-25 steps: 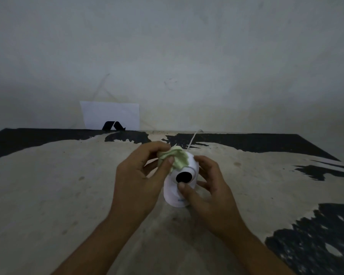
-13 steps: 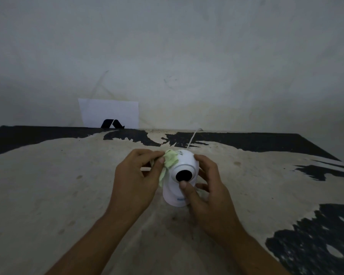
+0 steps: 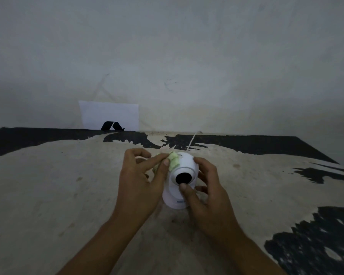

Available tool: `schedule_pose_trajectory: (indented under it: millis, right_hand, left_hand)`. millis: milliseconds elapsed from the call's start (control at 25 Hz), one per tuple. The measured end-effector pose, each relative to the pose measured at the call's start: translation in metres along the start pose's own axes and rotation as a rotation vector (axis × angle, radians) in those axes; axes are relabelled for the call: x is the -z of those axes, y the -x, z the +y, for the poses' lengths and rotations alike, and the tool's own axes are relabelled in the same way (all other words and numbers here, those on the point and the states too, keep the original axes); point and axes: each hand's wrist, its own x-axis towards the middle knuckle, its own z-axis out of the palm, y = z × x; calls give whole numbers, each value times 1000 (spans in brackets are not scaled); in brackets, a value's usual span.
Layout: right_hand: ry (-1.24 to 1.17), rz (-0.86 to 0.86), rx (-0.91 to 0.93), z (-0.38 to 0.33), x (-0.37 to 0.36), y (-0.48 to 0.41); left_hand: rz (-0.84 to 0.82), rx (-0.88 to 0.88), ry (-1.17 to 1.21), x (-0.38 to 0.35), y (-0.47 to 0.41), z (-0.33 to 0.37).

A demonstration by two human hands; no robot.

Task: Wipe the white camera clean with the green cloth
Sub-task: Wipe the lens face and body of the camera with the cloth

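A white dome camera (image 3: 185, 161) with a round black lens stands upright on the worn table (image 3: 68, 185), lens facing me. My left hand (image 3: 141, 181) pinches a small pale green cloth (image 3: 173, 162) and presses it against the upper left of the camera's head. My right hand (image 3: 209, 191) grips the camera from the right, its thumb just under the lens and its fingers wrapped behind the body. A thin white cable (image 3: 191, 141) runs from behind the camera toward the wall.
A white card with a black logo (image 3: 109, 116) leans against the wall at the table's back edge, left of centre. The tabletop is beige with black peeling patches along the back and at the right. The wall rises directly behind.
The cloth has slid from the top of the camera's head down to its upper left side, bunched smaller under my left fingers. My right hand keeps its grip.
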Motion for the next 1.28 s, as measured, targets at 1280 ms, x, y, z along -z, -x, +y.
schedule_pose_trajectory:
  millis: [1280]
  right_hand:
    - [-11, -12, -18, 2, -2, -2]
  left_hand:
    - [-228, -263, 3, 1, -13, 9]
